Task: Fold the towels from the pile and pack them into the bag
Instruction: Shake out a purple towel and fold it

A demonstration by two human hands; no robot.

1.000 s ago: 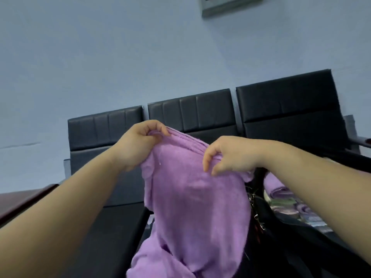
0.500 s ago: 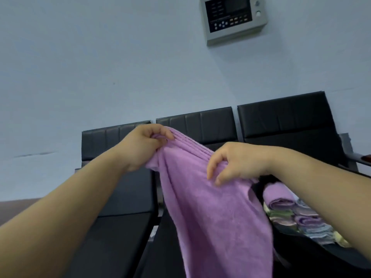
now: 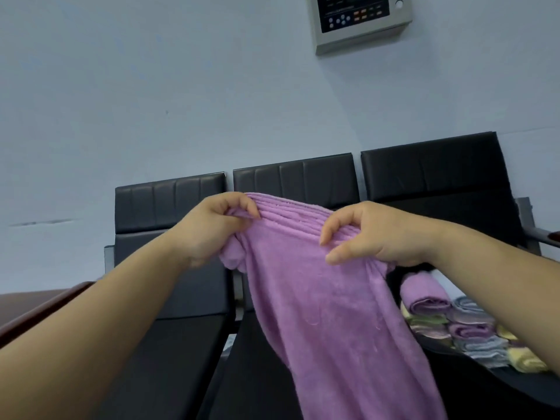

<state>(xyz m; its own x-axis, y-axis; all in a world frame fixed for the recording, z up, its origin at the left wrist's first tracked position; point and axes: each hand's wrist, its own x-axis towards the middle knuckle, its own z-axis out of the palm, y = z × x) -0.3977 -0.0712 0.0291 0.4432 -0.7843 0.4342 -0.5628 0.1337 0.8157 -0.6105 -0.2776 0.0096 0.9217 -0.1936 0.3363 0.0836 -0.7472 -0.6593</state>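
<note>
A purple towel (image 3: 333, 322) hangs in the air in front of the black seats, its top edge bunched between both hands. My left hand (image 3: 212, 228) grips the left end of that edge with curled fingers. My right hand (image 3: 372, 231) pinches the edge further right, thumb under and fingers over the ribbed hem. The towel's lower part runs out of the frame at the bottom. Folded towels (image 3: 466, 328) in purple, green, grey and yellow lie stacked at the right, inside a black bag (image 3: 491, 386) on the right seat.
A row of three black padded chairs (image 3: 169, 204) stands against a pale blue wall. A grey control panel (image 3: 360, 19) is mounted high on the wall. A dark brown table edge (image 3: 36, 310) shows at the left. A metal armrest (image 3: 533, 234) sticks out at the far right.
The view has tilted upward, bringing the wall panel and more folded towels into sight. Both hands have moved slightly apart along the towel's top edge and kept their hold.
</note>
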